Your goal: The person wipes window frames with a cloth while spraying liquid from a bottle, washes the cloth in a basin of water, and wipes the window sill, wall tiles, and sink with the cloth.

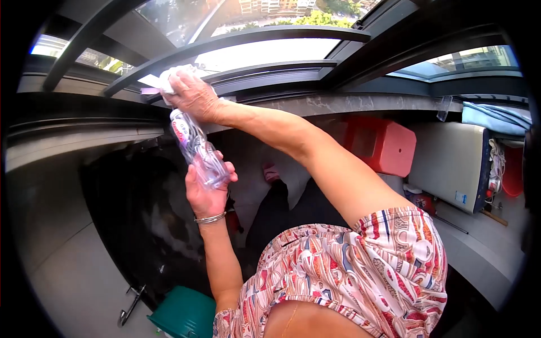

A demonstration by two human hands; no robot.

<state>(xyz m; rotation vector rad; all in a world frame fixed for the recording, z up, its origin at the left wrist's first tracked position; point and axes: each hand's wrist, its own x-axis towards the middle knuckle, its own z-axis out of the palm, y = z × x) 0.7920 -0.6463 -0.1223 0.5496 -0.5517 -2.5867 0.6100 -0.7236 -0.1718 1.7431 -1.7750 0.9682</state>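
My left hand (207, 186) is closed around the lower end of a clear plastic bottle (194, 143) with red lettering near its top. The bottle is tilted, its upper end close under my other wrist. My right hand (194, 97) grips a crumpled white cloth (169, 84) against the left end of the dark window frame (270, 73). Part of the cloth is hidden beneath my fingers. Just left of it, a small pale lilac piece (149, 90) shows at the frame; I cannot make out what it is.
A grey marbled sill (315, 105) runs below the window bars (253, 37). Under it, a red plastic stool (389, 147) stands beside a white appliance (451, 163). A folded blue cloth (496, 117) lies at the right. At lower left are a green bin (183, 312) and a metal handle (131, 307).
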